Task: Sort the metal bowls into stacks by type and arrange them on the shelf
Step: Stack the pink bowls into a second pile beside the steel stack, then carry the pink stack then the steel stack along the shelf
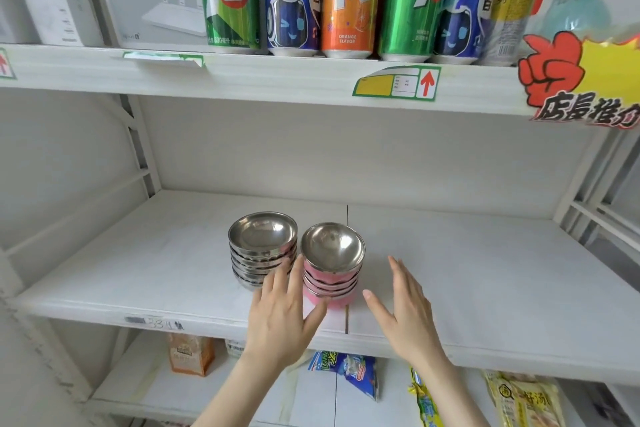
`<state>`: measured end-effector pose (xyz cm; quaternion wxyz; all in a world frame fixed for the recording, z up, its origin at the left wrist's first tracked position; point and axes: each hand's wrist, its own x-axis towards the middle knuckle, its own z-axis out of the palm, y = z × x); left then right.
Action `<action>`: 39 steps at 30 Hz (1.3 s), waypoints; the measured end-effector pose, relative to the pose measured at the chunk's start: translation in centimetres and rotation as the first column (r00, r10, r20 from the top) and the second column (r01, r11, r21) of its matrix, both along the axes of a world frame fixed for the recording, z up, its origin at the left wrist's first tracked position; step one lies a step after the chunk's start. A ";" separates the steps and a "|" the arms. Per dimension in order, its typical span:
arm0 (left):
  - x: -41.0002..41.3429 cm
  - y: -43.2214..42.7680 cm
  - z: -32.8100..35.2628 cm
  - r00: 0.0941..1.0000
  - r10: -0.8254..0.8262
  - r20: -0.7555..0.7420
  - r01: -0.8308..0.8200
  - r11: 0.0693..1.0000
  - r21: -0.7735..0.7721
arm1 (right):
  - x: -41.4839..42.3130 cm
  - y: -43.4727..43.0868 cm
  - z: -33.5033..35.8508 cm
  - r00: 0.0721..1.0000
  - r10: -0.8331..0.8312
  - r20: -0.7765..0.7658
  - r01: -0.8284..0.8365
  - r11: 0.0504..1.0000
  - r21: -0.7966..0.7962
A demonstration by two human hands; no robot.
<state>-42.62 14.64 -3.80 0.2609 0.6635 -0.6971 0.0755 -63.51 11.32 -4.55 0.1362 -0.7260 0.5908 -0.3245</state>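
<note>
Now, two stacks are seen side by side on the white middle shelf (485, 270): a stack of plain silver steel bowls (261, 250) on the left and, just beside it, a stack of pink-sided steel bowls (330, 272).

The pink stack is flanked by both hands. The left hand (280, 315) is held open, fingers straight and spread, its fingertips reaching up between the two stacks. Whether the pink wall is actually touched cannot be told. The right hand (405, 315) is held open too, palm turned inward, near the stack but apart from it. Nothing is gripped by either.

The sorting looks done, so the step in hand is judged to be the settling of the pink stack in its place. To be done well, the stack should be pressed from both sides at once and low down, so that it is slid rather than tipped. The top bowl could be dislodged by a high push. Room should be given to the silver stack, since the left fingers are close by it.

Above, a row of soft-drink cans (349, 0) is lined up.
</note>
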 end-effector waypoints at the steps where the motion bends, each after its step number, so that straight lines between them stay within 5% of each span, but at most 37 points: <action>1: 0.0 -0.4 -0.5 0.997 -0.004 -0.071 0.007 0.999 0.041 | 0.0 -0.3 -0.5 0.997 0.017 0.073 -0.020 0.999 0.043; 4: -0.2 -1.7 -1.9 0.926 -0.024 -0.376 0.083 0.986 0.141 | 0.1 -1.7 -1.9 0.948 0.044 0.314 -0.109 0.975 0.193; 8: -0.6 -3.5 -2.9 0.705 0.009 -0.709 0.183 0.964 0.194 | 1.1 -3.9 -2.9 0.863 0.017 0.506 -0.199 0.930 0.309; 12: -0.8 -5.1 -2.9 0.472 0.023 -0.881 0.281 0.944 0.175 | 2.2 -5.9 -3.1 0.750 0.077 0.656 -0.355 0.884 0.303; 15: -0.6 -6.0 -2.8 0.390 0.066 -0.919 0.347 0.914 0.212 | 2.9 -6.9 -3.1 0.682 0.091 0.725 -0.414 0.866 0.281; 25: 0.1 -8.4 -3.7 0.309 0.062 -0.949 0.447 0.871 0.202 | 3.4 -9.5 -3.5 0.592 0.103 0.800 -0.485 0.838 0.251; 39: -3.0 -6.4 -2.5 0.308 0.038 -0.950 0.397 0.903 0.165 | 0.7 -8.1 -2.3 0.584 0.146 0.798 -0.518 0.825 0.227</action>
